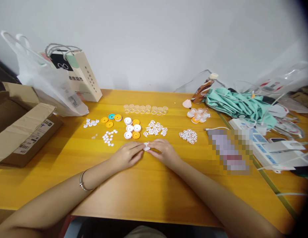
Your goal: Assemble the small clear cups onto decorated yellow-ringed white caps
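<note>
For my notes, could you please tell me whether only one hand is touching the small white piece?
No, the left hand and the right hand both hold the small white piece between them.

Your yellow-brown wooden table [144, 191] carries a row of clear cups [142, 109]; nearer you than that row lie orange and white round caps [137, 127] and white lacy pieces [156, 128]. Left of it stand a cardboard box [38, 145] and a paper bag [90, 84]; right, a brown bottle [202, 91].

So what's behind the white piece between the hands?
Beyond the white piece lie white cutouts, then a row of clear cups. The left hand and right hand cover its sides; the table directly under it can't be seen.
</note>
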{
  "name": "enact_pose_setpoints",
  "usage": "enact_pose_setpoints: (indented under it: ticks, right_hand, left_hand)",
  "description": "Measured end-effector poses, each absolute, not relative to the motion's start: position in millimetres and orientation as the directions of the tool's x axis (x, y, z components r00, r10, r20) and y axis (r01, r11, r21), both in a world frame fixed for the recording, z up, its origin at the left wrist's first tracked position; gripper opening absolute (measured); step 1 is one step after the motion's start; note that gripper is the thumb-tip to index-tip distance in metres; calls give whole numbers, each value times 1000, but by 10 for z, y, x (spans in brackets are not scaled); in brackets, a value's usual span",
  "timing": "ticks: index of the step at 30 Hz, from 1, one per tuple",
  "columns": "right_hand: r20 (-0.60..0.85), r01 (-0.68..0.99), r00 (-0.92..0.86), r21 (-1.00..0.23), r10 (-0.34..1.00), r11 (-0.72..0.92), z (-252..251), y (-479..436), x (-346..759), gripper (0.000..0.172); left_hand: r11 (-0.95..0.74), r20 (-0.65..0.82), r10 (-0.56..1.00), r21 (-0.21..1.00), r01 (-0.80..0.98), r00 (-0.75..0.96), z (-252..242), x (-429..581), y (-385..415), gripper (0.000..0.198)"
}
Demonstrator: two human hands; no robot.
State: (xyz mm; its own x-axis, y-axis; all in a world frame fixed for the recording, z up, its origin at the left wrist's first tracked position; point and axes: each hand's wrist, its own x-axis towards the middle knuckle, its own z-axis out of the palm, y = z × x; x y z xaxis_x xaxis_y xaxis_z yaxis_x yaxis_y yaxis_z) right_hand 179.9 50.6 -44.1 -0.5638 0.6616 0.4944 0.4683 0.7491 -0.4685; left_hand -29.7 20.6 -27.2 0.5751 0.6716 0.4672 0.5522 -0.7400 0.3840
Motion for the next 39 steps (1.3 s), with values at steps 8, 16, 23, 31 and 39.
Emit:
enact_pose_setpoints:
  ticks: [8,16,23,31,39]
  right_hand:
    - [522,477,-574,-412,630,776,-446,505,1803,13]
    - [524,504,-600,-339,605,794,-436,490,1796,14]
    - [512,506,-622,-314,592,803,-417,482,1792,15]
    - [509,514,-638,-279,578,811,-396,475,1792,16]
    - [439,524,-692,-242,574,817,-345,454,1792,17]
  left_hand:
    - [-760,457,648,336,556,610,-259,-307,208,30]
    - [-768,446,636,289,571,629,-250,-299,204,30]
    - [-766,420,638,259,588,646,-262,-310,201,30]
    - [-784,430,608,192,590,668,-269,-309,198,28]
    - [-810,419,533,3,586,735,-262,-269,170,29]
